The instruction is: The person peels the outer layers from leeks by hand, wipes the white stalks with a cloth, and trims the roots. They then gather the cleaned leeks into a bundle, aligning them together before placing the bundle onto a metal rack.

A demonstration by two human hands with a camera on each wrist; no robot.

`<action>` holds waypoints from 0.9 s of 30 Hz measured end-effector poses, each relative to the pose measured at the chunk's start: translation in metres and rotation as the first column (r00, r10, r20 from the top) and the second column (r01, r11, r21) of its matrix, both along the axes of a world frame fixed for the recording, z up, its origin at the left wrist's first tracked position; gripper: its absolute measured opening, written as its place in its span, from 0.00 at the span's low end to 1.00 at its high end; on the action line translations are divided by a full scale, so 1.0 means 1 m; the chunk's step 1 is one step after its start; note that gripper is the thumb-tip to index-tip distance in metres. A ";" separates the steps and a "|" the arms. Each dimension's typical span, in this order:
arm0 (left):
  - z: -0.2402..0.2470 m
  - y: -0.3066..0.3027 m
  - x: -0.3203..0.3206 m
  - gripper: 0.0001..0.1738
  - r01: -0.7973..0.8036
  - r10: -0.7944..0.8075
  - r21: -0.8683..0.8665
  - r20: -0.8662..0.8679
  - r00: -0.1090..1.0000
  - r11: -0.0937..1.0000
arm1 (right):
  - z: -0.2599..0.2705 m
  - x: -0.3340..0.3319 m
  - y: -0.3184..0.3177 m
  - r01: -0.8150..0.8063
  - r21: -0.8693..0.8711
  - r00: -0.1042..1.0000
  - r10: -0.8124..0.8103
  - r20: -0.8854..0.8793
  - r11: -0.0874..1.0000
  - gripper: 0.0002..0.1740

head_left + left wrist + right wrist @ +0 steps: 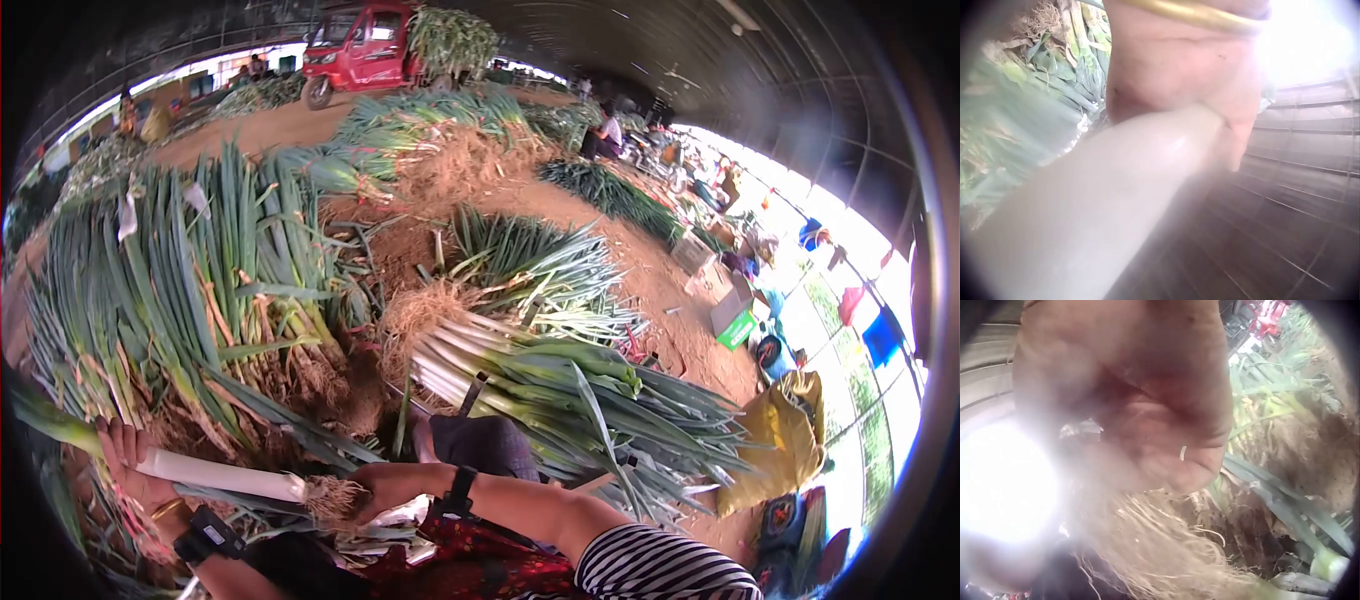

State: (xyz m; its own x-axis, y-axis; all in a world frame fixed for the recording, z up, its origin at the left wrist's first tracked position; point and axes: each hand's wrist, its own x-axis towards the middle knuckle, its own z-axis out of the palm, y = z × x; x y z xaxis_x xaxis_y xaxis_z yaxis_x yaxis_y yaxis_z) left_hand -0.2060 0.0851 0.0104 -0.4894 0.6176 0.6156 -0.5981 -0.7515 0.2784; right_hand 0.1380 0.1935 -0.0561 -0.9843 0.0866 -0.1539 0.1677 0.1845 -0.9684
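A single leek (230, 475) lies slantwise across the lower left of the head view, its white shaft bare and its green top toward the left edge. My left hand (135, 465) grips it where white turns green; in the left wrist view the pale shaft (1104, 194) runs out from the palm. At the other end, my right hand (395, 487) has its fingers curled at the stringy roots (335, 500). The right wrist view shows those curled fingers (1166, 444) with the roots (1154, 550) spreading below them; glare covers part of it.
Upright leeks (200, 290) stand massed at the left. A pile of white-stemmed leeks (560, 370) lies in front, roots toward the middle. Behind are more leek heaps (450, 130) and a red three-wheeled truck (370, 50). A yellow sack (775, 445) sits at the right.
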 end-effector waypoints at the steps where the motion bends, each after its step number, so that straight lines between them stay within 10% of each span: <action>1: 0.006 0.003 -0.004 0.03 0.019 -0.019 0.017 0.001 1.000 1.000 | 0.004 0.004 0.000 0.083 0.199 0.995 -0.093 0.040 0.976 0.35; 4: 0.020 0.004 -0.020 0.05 0.051 -0.050 -0.007 0.035 0.998 0.999 | -0.012 0.007 0.009 0.275 0.595 0.960 -0.185 -0.210 0.755 0.29; 6: 0.025 0.006 -0.039 0.10 0.074 -0.071 -0.033 0.063 0.995 0.997 | -0.026 0.007 0.014 0.232 0.362 0.950 -0.130 -0.283 0.903 0.28; 8: 0.034 0.003 -0.048 0.14 0.059 -0.053 -0.088 0.069 0.996 0.994 | -0.008 0.005 0.004 0.363 0.489 0.852 -0.070 -0.519 0.793 0.26; 10: 0.027 -0.003 -0.080 0.11 0.058 -0.057 -0.088 0.014 0.998 0.994 | 0.032 0.004 -0.016 0.480 0.055 0.867 -0.464 -0.182 0.875 0.27; 11: 0.017 -0.009 -0.105 0.10 -0.089 0.089 -0.160 -0.007 0.996 0.983 | 0.053 0.006 -0.026 0.555 0.390 0.817 -0.393 -0.422 0.735 0.22; 14: 0.000 -0.040 -0.171 0.15 -0.090 0.072 -0.166 -0.111 0.991 0.982 | 0.074 0.008 -0.061 0.501 0.687 0.861 -0.228 -0.454 0.526 0.16; 18: 0.024 -0.077 -0.179 0.12 0.042 -0.076 -0.306 -0.099 0.992 0.951 | 0.083 0.018 -0.085 0.461 0.683 0.838 -0.025 -0.545 0.566 0.12; 20: 0.045 -0.082 -0.126 0.20 -0.257 0.250 -0.461 -0.078 0.965 0.849 | 0.088 0.035 -0.086 0.399 0.748 0.876 0.019 -0.481 0.530 0.10; 22: 0.041 -0.088 -0.130 0.16 -0.263 0.256 -0.478 -0.081 0.963 0.838 | 0.086 0.045 -0.090 0.455 0.735 0.835 0.047 -0.549 0.502 0.08; 24: 0.047 -0.092 -0.133 0.03 -0.176 0.158 -0.466 -0.076 0.984 0.867 | 0.082 0.061 -0.087 0.366 0.713 0.888 0.005 -0.460 0.598 0.10; 27: 0.081 -0.122 -0.133 0.18 -0.389 0.516 -0.610 0.038 0.856 0.691 | 0.082 0.122 -0.071 0.311 0.524 0.940 -0.176 -0.291 0.793 0.03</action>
